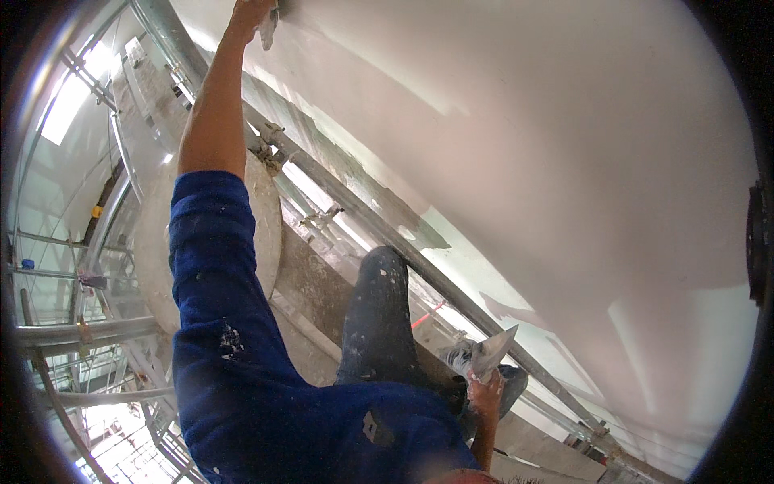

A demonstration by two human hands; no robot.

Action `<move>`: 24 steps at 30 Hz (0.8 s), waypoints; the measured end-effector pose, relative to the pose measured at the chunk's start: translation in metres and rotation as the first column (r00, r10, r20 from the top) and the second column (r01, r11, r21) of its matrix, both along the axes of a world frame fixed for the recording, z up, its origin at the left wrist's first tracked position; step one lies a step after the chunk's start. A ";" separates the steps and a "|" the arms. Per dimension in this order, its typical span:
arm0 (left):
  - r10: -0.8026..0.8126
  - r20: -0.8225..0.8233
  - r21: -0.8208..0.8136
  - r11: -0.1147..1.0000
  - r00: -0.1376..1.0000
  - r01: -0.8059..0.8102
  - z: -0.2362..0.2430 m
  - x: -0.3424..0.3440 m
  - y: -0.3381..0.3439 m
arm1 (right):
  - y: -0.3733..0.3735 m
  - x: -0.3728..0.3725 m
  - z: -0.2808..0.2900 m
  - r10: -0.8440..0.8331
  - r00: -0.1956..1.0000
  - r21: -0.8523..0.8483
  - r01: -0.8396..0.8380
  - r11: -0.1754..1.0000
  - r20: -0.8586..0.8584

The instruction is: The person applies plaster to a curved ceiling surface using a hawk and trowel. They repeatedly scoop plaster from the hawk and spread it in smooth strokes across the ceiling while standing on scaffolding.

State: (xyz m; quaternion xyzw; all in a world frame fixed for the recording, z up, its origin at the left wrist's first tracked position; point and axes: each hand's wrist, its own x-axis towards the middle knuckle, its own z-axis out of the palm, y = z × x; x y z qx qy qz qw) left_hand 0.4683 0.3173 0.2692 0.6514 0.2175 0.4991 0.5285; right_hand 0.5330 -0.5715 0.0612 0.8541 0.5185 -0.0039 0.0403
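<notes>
My left arm, in a blue sleeve, reaches up to the pale wall (516, 161). At the top edge, my left hand (251, 14) is closed round a plaster-smeared tool (268, 29). The picture's edge cuts off much of that tool, so its exact kind is unclear. Low on the right, beside my leg, my right hand (485, 395) grips a putty knife (493, 352). Its flared, whitish blade points up toward the wall, apart from it as far as I can see. Grey and white patches of plaster mark the wall's lower part.
A long scaffold pipe (363, 214) runs slantwise between me and the wall, joined by clamps (272, 141). My bent knee (383, 270) is close to it. A round pale surface (262, 218) lies behind my left arm. More scaffold tubes (89, 331) stand at left, above a drop.
</notes>
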 end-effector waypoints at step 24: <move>0.341 -0.075 0.438 0.855 0.937 -0.277 -0.004 0.183 -0.606 | -0.106 -0.002 -0.056 -0.372 0.782 0.356 0.578 0.734 -0.500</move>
